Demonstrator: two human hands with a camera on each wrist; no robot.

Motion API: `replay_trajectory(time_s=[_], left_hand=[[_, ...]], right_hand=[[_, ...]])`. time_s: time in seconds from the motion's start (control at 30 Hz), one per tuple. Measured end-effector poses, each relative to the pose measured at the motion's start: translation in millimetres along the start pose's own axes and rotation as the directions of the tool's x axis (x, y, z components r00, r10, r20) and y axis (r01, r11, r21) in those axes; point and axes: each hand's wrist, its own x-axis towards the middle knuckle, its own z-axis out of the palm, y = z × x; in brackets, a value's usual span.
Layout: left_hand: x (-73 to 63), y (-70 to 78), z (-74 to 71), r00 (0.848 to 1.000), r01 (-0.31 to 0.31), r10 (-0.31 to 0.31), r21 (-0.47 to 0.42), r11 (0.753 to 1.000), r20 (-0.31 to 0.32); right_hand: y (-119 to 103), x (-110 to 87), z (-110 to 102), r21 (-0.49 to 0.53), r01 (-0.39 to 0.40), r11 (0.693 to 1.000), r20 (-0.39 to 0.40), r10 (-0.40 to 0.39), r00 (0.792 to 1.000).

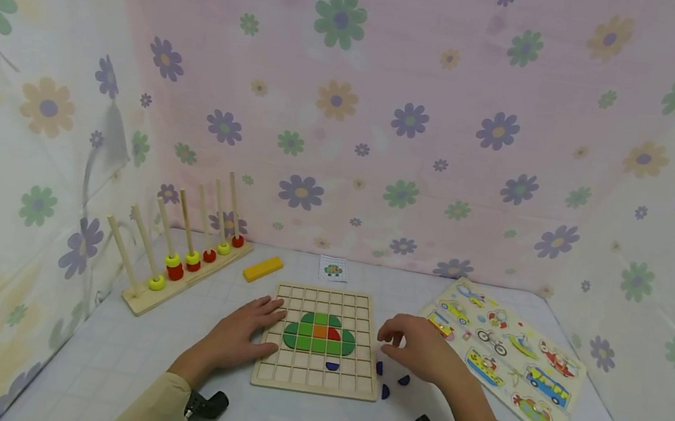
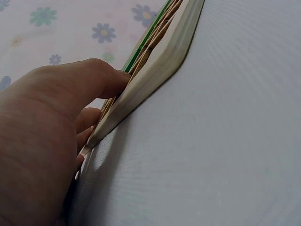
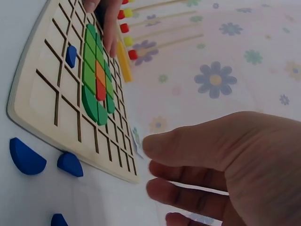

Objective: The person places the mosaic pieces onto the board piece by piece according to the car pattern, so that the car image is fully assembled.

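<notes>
A wooden grid board point(image 1: 314, 385) lies on the table with a pattern of green pieces point(image 1: 317, 345), an orange square point(image 1: 320, 332) and a red piece point(image 1: 334, 334) in its middle cells. One blue half-round piece point(image 1: 332, 366) sits in a cell below the pattern. My left hand point(image 1: 241, 333) rests on the board's left side, fingers spread and thumb point(image 2: 110, 82) at the rim. Beside the right edge hovers my right hand point(image 1: 418, 346), its fingers point(image 3: 188, 176) loosely bent with nothing between them. Several blue half-round pieces point(image 3: 27, 157) lie on the table below it.
On the left stands a wooden peg rack point(image 1: 194, 280) with red and yellow beads. A yellow block point(image 1: 263, 269) lies next to it. A small pattern card point(image 1: 333, 269) is behind the board. To the right lies a vehicle picture puzzle point(image 1: 503, 360). Flowered cloth point(image 1: 356, 163) hangs around the table.
</notes>
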Motion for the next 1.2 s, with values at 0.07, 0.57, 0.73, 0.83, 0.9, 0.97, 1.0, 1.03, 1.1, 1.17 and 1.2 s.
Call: replay_trajectory(time_s=[0.07, 0.57, 0.73, 0.83, 0.9, 0.97, 1.0, 1.03, 1.1, 1.17, 1.2], left_hand=[[0.2, -0.5, 0.3, 1.000, 0.000, 0.000, -0.002, 1.000, -0.001], [0.9, -3.1, 1.6, 1.000, -0.012, 0.012, 0.004, 1.000, 0.000], [0.4, -1.4, 0.7, 1.000, -0.008, 0.008, -0.003, 1.000, 0.000], [0.2, -0.8, 0.5, 1.000, -0.005, 0.005, -0.003, 1.000, 0.001], [0.1, -0.6, 0.3, 1.000, -0.004, 0.004, -0.003, 1.000, 0.002], [0.1, -0.2, 0.1, 1.000, -0.003, 0.003, -0.004, 1.000, 0.003], [0.2, -0.2, 0.0, 1.000, -0.002, 0.002, -0.005, 1.000, 0.003], [0.1, -0.1, -0.2, 1.000, -0.001, 0.001, -0.005, 1.000, 0.002], [0.0, -0.1, -0.3, 1.000, 0.001, -0.001, -0.007, 1.000, 0.000], [0.0, -0.5, -0.2, 1.000, 0.002, -0.002, -0.008, 1.000, 0.000], [0.0, -0.7, 0.0, 1.000, 0.002, -0.002, -0.007, 1.000, 0.000]], right_hand=[[2.9, -0.5, -0.4, 0.012, -0.028, 1.000, 0.039, 0.027, 0.999], [3.4, 3.1, 22.7, -0.007, -0.194, 0.981, 0.203, 0.191, 0.960], [3.8, 3.0, 22.8, -0.091, -0.268, 0.959, 0.159, 0.280, 0.947], [6.6, 2.8, 21.7, -0.132, -0.304, 0.943, 0.131, 0.321, 0.938], [8.1, 3.0, 20.9, -0.134, -0.310, 0.941, 0.121, 0.327, 0.937], [8.9, 3.5, 19.9, -0.118, -0.304, 0.945, 0.119, 0.317, 0.941], [9.0, 3.7, 19.7, -0.107, -0.301, 0.947, 0.121, 0.313, 0.942], [8.9, 3.8, 19.5, -0.097, -0.300, 0.949, 0.124, 0.310, 0.943], [8.6, 3.8, 19.7, -0.087, -0.293, 0.952, 0.128, 0.303, 0.944], [8.8, 3.6, 21.0, -0.089, -0.292, 0.952, 0.132, 0.301, 0.944], [8.9, 3.6, 21.5, -0.093, -0.288, 0.953, 0.129, 0.298, 0.946]])
